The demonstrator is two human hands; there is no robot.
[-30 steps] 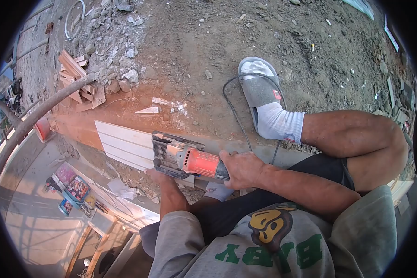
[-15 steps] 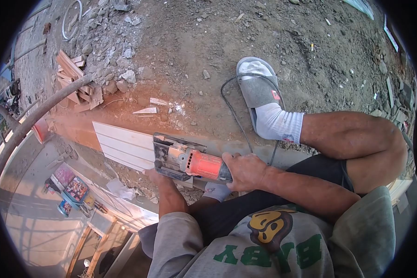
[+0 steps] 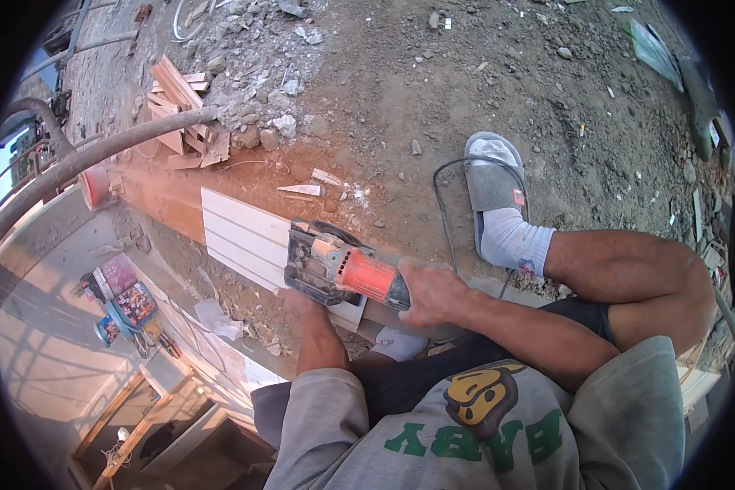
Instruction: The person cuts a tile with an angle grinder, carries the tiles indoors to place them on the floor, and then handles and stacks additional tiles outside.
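An orange and black power saw [image 3: 359,273] with a metal base rests across a pale grooved board [image 3: 241,241]. My right hand [image 3: 431,291] is wrapped round the black rear end of the saw. On the near side of the board, my left hand [image 3: 302,304] grips its edge beside the saw's base; the fingertips are partly hidden. Part of the board shows again on the near side of the saw. A dark cable [image 3: 439,200] loops over my sandalled foot [image 3: 496,175]. Reddish dust hangs past the board's far end.
Scrap wood pieces [image 3: 180,106] are heaped at the upper left, with a curved metal pipe [image 3: 98,157] in front. Wood slivers [image 3: 302,189] lie on the dirt. Rubble surrounds them. A red round container [image 3: 95,188] stands at left; colourful packages [image 3: 135,302] sit lower left.
The whole view has shifted, so the ground and scrap wood appear farther right. The saw has turned slightly and sits a little farther from the board's far end. Both hands keep their holds.
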